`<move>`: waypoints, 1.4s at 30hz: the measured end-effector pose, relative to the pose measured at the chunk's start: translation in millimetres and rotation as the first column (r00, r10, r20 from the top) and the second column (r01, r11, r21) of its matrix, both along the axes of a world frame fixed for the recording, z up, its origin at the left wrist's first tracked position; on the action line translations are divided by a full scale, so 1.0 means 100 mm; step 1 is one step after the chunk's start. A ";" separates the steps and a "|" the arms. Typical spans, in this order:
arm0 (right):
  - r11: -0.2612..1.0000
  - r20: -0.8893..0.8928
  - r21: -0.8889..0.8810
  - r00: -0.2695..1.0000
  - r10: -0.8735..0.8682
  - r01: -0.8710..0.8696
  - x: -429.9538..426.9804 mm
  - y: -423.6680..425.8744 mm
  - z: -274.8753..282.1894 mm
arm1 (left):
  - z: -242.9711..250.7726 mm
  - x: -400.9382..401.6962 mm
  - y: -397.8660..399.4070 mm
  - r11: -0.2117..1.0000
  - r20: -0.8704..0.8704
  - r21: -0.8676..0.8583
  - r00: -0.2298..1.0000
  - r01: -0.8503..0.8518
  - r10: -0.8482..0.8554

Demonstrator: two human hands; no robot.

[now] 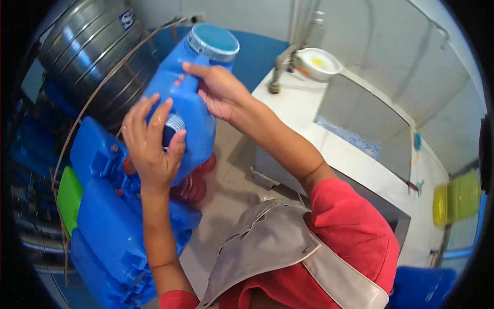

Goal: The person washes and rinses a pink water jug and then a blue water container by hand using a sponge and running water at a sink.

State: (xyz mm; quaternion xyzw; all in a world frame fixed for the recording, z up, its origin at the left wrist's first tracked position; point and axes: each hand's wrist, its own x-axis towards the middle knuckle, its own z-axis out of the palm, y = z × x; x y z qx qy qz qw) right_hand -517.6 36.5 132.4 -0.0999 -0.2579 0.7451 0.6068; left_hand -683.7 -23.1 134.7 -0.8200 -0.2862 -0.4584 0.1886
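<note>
A blue plastic water container (195, 127) is held up and tilted before me. Its wide round cap (215, 40) is at the upper end, with a clear wrapping around the rim. My right hand (222, 89) grips the container's moulded handle, thumb laid over the top. Fingers spread, my left hand (152, 139) holds the container's near side around a small threaded neck (174, 125), which shows between its thumb and forefinger. Both hands look wet. The fingertips of the right hand are partly hidden behind the handle.
More blue containers (112, 220) stand at my left, near a ribbed steel tank (92, 46). Red bottles (193, 187) sit on the floor beneath. On my right is a white counter (285, 100) with a basin (359, 116), a faucet (276, 77) and a white bowl (320, 67).
</note>
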 end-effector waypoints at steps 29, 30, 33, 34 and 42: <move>-0.172 0.135 -0.211 -0.146 -0.980 0.962 5.36 -2.54 -1.65 | -1.43 5.80 -0.75 0.375 -0.075 -0.684 0.450 0.626 -0.890; -0.207 0.126 -0.247 -0.181 -0.975 0.946 5.43 -2.59 -1.80 | -1.53 5.89 -0.79 0.383 -0.121 -0.718 0.438 0.581 -0.891; -0.249 0.098 -0.319 -0.230 -0.968 0.915 5.43 -2.70 -2.05 | -1.74 6.01 -0.88 0.410 -0.153 -0.718 0.447 0.563 -0.882; -0.256 0.082 -0.346 -0.243 -0.966 0.903 5.39 -2.72 -2.08 | -1.81 6.02 -0.90 0.415 -0.142 -0.707 0.460 0.573 -0.876; -0.001 0.157 -0.417 0.071 -0.985 0.909 4.99 -3.15 -2.19 | -2.04 6.12 -0.93 0.452 -0.067 -0.777 0.657 0.438 -0.751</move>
